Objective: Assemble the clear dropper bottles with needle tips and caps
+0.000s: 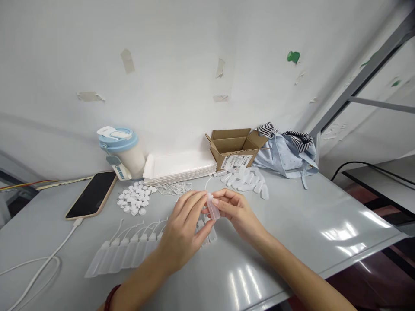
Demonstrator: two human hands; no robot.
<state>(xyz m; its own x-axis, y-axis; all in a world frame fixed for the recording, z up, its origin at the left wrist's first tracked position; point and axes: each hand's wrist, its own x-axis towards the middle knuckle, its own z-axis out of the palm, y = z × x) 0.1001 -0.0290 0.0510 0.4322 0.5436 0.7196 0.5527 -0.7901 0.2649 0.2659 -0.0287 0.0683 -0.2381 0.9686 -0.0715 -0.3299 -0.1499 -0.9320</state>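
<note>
Between my two hands, above the table, is a small translucent plastic bottle (pixel 213 210) with a white cap at its top and a thin white tube rising from it. My left hand (pixel 182 229) grips the bottle from the left, thumb low on its body. My right hand (pixel 234 209) has its fingers closed at the cap end. Below and to the left lies a row of similar capped bottles (pixel 126 255) with thin tubes, partly covered by my left hand. White caps (pixel 132 198) lie piled at left, beside a heap of thin white tubes (pixel 175 188). Loose uncapped bottles (pixel 246 179) lie beyond my right hand.
At the back stand a light-blue-lidded cup (pixel 125 151), a stack of white packets (pixel 181 166), an open cardboard box (pixel 235 147) and a blue cloth bag (pixel 283 155). A phone (pixel 92 195) with a white cable (pixel 48 261) lies at left on the grey table (pixel 292 242).
</note>
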